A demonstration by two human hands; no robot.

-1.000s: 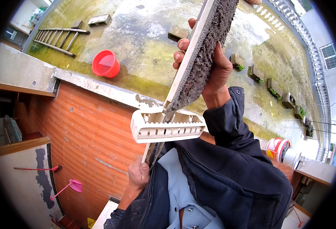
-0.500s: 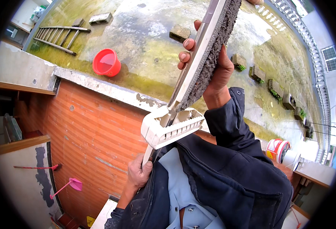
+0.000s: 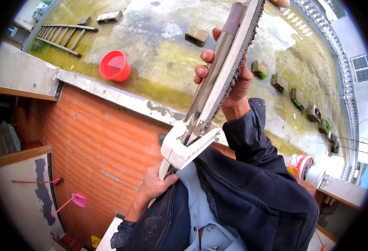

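Note:
A flat mop stands tilted before me, its long white head folded up alongside the metal pole, with a grey shaggy pad on the right side. My right hand is wrapped round the head and pole together, fingertips showing on the left, thumb side hidden behind the pad. A white plastic wringer frame surrounds the lower part of the pole, just below the pad's end. Beneath it, my left hand is closed round the mop handle where it meets the wringer's white grip. The pole's lower end is hidden by my jacket.
Past a low whitewashed ledge lies a mossy concrete yard with a red bucket, a wooden ladder and several blocks. Orange striped flooring is on my left, with a pink dustpan. A paint bucket stands at right.
The mop has turned about its length: more of the pole and less of the grey pad shows. The wringer has turned with it and shifted slightly right, and my left hand has moved slightly rightward.

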